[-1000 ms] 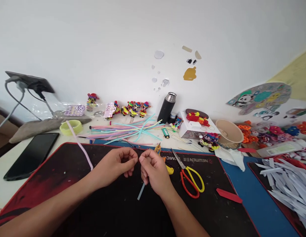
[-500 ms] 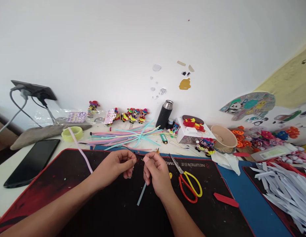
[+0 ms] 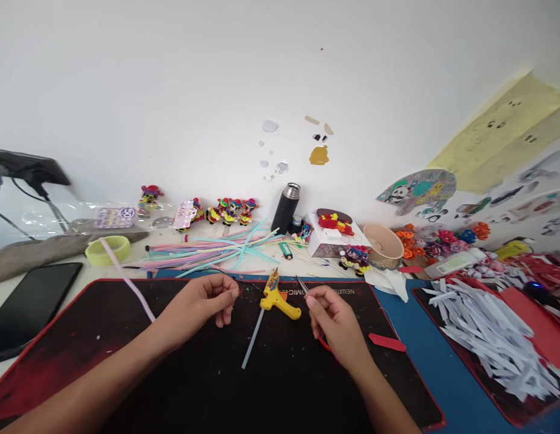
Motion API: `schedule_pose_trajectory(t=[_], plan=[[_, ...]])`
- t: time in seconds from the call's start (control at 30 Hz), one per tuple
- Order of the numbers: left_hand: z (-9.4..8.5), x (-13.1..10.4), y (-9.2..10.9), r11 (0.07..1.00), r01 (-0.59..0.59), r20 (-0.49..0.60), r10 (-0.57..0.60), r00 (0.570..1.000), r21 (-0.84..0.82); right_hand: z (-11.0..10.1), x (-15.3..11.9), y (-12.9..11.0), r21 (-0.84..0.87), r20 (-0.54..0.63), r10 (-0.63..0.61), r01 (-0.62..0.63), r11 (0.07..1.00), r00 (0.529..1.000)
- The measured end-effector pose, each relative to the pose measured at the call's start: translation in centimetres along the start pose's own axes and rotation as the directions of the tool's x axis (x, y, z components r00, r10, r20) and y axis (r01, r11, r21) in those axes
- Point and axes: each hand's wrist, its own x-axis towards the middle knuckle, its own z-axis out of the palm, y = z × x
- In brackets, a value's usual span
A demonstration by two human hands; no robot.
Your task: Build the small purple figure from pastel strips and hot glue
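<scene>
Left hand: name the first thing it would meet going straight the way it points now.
Probably the yellow glue gun, lying on the black desk mat beyond the fingertips of the left hand. The hand's height above the mat is unclear, so it might pass over.

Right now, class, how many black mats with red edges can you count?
2: a large mat under the yellow glue gun, and another mat at the right, partly covered by white strips.
</scene>
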Motion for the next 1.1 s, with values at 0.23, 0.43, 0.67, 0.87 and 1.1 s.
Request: schedule_pose_trajectory(t=[0.23,0.43,0.67,0.87,1.1], plan=[[0.2,-0.1,0.1,1.0,-0.02,0.028,0.019,0.999,0.008,-4.9,-0.4,0.7,-0.617,-0.073,-0.028,-0.023,0.787,0.997],[0.1,-0.3,0.2,0.999,-0.034,0.041,0.033,0.999,0.009,-5.0,-0.9,4.1,-0.828,0.015,0.024,-0.001,0.561,1.0],[-0.2,-0.3,0.3,0.999,-0.05,0.022,0.05,0.998,-0.021,-4.7,-1.4,5.5,-0.892,0.031,0.004,0.026,0.452,0.999],[-0.4,-0.2,0.4,0.997,-0.068,0.013,0.069,0.998,-0.046,-4.9,-1.1,5.9,-0.655,-0.117,-0.02,-0.062,0.753,0.993],[-0.7,0.0,0.2,0.994,-0.088,-0.002,0.088,0.996,-0.07,-5.0,-2.6,3.6,0.273,-0.188,0.136,-0.081,0.959,0.973]])
